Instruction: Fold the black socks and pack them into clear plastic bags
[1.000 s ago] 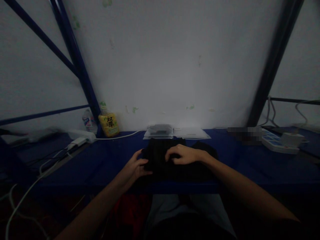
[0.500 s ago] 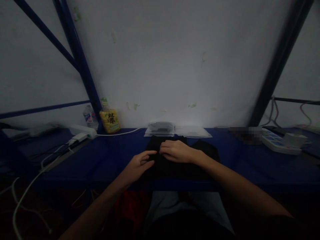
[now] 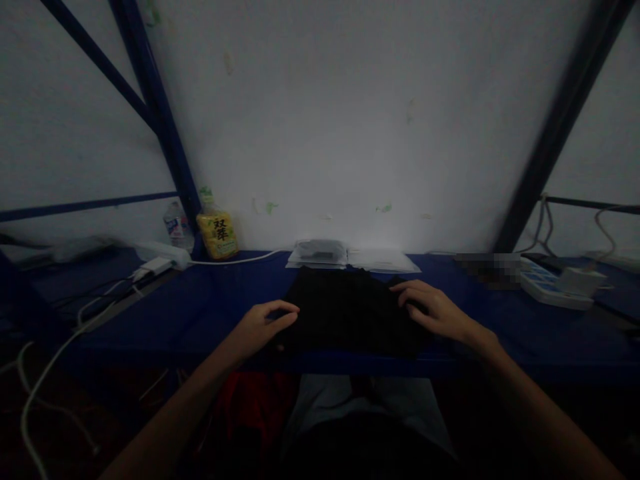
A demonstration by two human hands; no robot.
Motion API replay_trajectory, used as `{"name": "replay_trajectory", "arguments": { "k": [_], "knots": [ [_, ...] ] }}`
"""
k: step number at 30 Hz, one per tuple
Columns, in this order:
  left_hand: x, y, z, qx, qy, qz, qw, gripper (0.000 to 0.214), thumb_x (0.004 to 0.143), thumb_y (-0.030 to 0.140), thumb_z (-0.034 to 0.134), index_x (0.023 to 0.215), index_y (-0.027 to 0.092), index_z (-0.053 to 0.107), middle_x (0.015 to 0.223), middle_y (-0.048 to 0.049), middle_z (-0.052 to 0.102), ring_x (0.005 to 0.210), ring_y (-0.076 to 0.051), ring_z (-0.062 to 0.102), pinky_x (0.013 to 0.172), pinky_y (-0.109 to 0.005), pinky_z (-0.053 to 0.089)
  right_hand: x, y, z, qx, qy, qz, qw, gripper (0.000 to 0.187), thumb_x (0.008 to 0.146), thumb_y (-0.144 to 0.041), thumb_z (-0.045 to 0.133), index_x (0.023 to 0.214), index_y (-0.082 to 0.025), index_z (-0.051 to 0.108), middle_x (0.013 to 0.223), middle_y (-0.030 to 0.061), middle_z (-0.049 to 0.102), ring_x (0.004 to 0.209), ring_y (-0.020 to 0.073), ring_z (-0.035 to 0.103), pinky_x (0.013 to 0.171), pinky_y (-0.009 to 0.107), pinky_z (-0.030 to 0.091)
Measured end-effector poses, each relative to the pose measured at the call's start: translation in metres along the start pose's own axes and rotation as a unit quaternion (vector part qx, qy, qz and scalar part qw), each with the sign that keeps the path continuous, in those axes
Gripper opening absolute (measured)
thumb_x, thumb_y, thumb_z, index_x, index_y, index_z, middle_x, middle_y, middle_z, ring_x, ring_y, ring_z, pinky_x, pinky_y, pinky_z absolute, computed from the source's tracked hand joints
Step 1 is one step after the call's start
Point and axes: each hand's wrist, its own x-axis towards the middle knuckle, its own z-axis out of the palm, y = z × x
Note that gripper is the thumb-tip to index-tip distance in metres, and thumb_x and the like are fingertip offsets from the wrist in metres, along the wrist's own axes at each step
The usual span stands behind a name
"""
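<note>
A black cloth [image 3: 347, 310] lies folded on the blue table [image 3: 210, 313] in front of me. My left hand [image 3: 263, 325] is at its left edge, thumb and fingers pinched on the fabric. My right hand [image 3: 433, 310] rests on the cloth's right side, fingers spread and slightly curled, pressing down on it. The scene is dim, so the cloth's folds are hard to make out.
A yellow-labelled bottle [image 3: 217, 233] and a small water bottle [image 3: 174, 227] stand at the back left beside a blue frame post [image 3: 165, 143]. Clear packets [image 3: 350, 257] lie against the wall. Power strips [image 3: 550, 283] and cables [image 3: 75, 327] flank the table.
My right hand has slid from the cloth's left-centre across to its right side, smoothing it flat. My left hand stayed at the left edge. The cloth now looks wider.
</note>
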Motion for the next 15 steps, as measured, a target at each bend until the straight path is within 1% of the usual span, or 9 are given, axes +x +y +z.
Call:
{"name": "replay_trajectory", "arguments": {
  "k": [2,4,6,8,9,11,13,15],
  "knots": [
    [0.006,0.002,0.001,0.006,-0.016,-0.003,1.000,0.044,0.072,0.044,0.066,0.109,0.020,0.065,0.084,-0.0024,0.067,0.060,-0.015,0.060,0.044,-0.021,0.047,0.011,-0.016,0.004,-0.023,0.032,0.025,0.999,0.024,0.089,-0.026,0.045,0.105,-0.022,0.062,0.111,0.0092,0.062,0.104,0.0217,0.058,0.089,0.037,0.047],
    [0.011,0.001,0.001,0.020,-0.026,0.004,0.999,0.046,0.071,0.039,0.066,0.113,0.021,0.065,0.081,-0.0014,0.067,0.057,-0.014,0.059,0.043,-0.020,0.045,0.025,-0.034,0.014,-0.058,0.009,0.043,0.997,0.032,0.090,-0.034,0.047,0.119,-0.024,0.058,0.107,0.0087,0.064,0.095,0.0219,0.061,0.082,0.035,0.049],
    [0.014,-0.001,-0.001,0.035,-0.028,0.023,0.999,0.045,0.071,0.033,0.065,0.115,0.020,0.065,0.080,-0.0010,0.068,0.056,-0.013,0.058,0.045,-0.019,0.044,0.035,-0.046,0.024,-0.093,-0.037,0.066,0.993,0.032,0.088,-0.034,0.051,0.118,-0.025,0.059,0.102,0.0080,0.067,0.088,0.0223,0.064,0.075,0.034,0.048],
    [0.014,-0.003,-0.005,0.034,-0.022,0.039,0.998,0.047,0.071,0.030,0.063,0.117,0.021,0.064,0.087,-0.0020,0.070,0.061,-0.013,0.061,0.050,-0.020,0.045,0.039,-0.048,0.029,-0.118,-0.064,0.108,0.985,0.026,0.085,-0.026,0.051,0.108,-0.024,0.063,0.093,0.0072,0.069,0.082,0.0221,0.065,0.070,0.031,0.046],
    [0.013,-0.004,-0.007,0.027,-0.017,0.040,0.999,0.049,0.072,0.029,0.062,0.120,0.021,0.063,0.092,-0.0027,0.070,0.065,-0.014,0.062,0.054,-0.021,0.047,0.038,-0.044,0.029,-0.126,-0.063,0.131,0.981,0.025,0.083,-0.021,0.050,0.104,-0.023,0.064,0.089,0.0069,0.070,0.080,0.0218,0.065,0.068,0.030,0.045],
    [0.011,-0.006,-0.011,0.014,-0.004,0.033,0.999,0.052,0.072,0.030,0.061,0.124,0.021,0.061,0.100,-0.0040,0.070,0.074,-0.017,0.065,0.061,-0.023,0.049,0.029,-0.029,0.022,-0.141,-0.035,0.181,0.973,0.026,0.081,-0.017,0.048,0.101,-0.022,0.064,0.086,0.0064,0.070,0.078,0.0211,0.066,0.066,0.028,0.043],
    [0.008,-0.009,-0.014,0.018,0.006,0.025,1.000,0.054,0.072,0.031,0.061,0.125,0.020,0.059,0.102,-0.0046,0.070,0.079,-0.019,0.065,0.065,-0.025,0.051,0.012,-0.009,0.012,-0.161,0.006,0.239,0.958,0.026,0.081,-0.020,0.048,0.103,-0.023,0.062,0.083,0.0061,0.070,0.075,0.0216,0.066,0.062,0.028,0.041],
    [0.006,-0.012,-0.016,0.042,0.004,0.025,0.999,0.055,0.072,0.034,0.061,0.125,0.019,0.060,0.103,-0.0050,0.070,0.082,-0.020,0.066,0.067,-0.027,0.052,-0.008,0.011,0.005,-0.184,0.028,0.313,0.931,0.027,0.082,-0.026,0.048,0.107,-0.024,0.060,0.077,0.0058,0.068,0.071,0.0232,0.065,0.058,0.029,0.040]
  ]
}}
